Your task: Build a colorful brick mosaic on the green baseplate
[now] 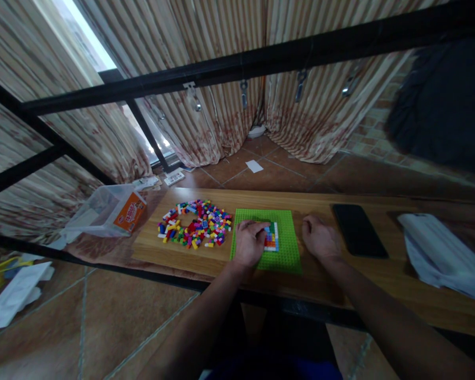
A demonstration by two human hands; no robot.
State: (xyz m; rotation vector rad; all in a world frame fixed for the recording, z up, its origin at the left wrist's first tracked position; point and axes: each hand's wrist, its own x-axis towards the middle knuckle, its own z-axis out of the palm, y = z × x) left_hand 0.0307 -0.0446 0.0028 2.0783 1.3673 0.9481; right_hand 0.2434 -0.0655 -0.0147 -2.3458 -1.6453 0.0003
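Box (97, 214) of see-through plastic, with an orange label, sits at the left of the frame, just past the end of the wooden desk (170, 258). Next comes a big pile of little bricks (204, 225) in lots of colours, spread out left of the middle. The left hand (249, 240) is near the middle of the frame, back up, with its fingers bent over a small patch of bricks (272, 243) on a green board (288, 248). I can't tell if those fingers pinch a brick, because the hand hides part of itself and the left side of the patch. That hiding is the main thing in the way, I think. To do this bit well, it would help to tip the hand a little to the side, so the eyes can see the bumps. A brick should sit straight over its bumps and get one firm push down, or the row may go crooked. The board could slide, so holding its right edge would be wise. The right hand (320, 236) is just past that edge, curled in a loose fist and not touching the board. Then a black phone (359, 230) lies flat right of the fist, and a white packet (445, 250) lies at the far right, well away from the bricks.
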